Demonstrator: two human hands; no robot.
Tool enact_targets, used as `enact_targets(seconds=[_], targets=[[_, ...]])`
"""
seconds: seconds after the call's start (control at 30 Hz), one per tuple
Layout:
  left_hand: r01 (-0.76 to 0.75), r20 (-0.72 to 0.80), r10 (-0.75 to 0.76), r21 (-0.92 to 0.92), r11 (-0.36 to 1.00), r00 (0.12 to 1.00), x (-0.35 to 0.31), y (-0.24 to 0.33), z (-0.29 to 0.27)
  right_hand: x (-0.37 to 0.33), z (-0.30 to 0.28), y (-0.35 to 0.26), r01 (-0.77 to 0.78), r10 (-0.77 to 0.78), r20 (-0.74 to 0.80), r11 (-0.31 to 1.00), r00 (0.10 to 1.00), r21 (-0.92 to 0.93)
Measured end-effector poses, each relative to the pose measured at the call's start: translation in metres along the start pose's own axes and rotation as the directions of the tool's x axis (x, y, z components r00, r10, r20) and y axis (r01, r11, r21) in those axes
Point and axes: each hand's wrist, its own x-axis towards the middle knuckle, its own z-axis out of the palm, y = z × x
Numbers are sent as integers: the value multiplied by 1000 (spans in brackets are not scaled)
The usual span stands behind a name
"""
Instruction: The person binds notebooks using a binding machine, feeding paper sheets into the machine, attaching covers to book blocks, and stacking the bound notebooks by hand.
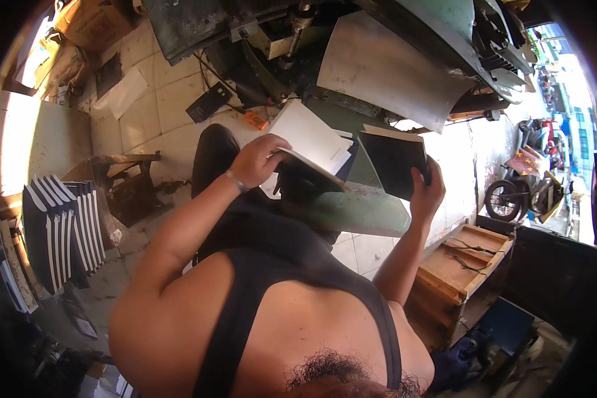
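My left hand (261,162) is closed on the near left edge of a white-paged book (310,136), its fingers curled over the margin. That book lies tilted in front of my lap, showing a pale page with a tiny line of print. In my right hand (428,187) is a black-covered book (393,159), gripped at its right edge with the thumb on the cover. Its pale page edges show along the top. The two books are close together, above a green metal surface (358,211). Whatever lies beneath the white pages is mostly hidden.
A large machine with a curved metal sheet (385,66) stands ahead. A small orange box (255,120) and a black flat piece (207,102) lie on the tiles. Several dark-covered books (63,232) are stacked at left. At right are a wooden crate (467,259) and a motorcycle (521,196).
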Motion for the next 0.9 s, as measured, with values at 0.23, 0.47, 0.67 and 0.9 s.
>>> enact_targets(seconds=[0.23,0.47,0.67,0.9], targets=[[-49,-427,-6,-116,992,904,-50,69,-151,29,52,-46,99,-41,503,991,863,-89],[-217,-592,-120,-466,858,797,-34,107,-155,-17,133,-24,-494,57,671,724,739,482],[-160,-450,-246,-690,705,859,34,130,-98,-27,107,13,-564,-283,491,-331,824,756],[120,-271,-244,-404,907,931,41,89,-17,-19,74,83,-597,339,594,-109,729,795]])
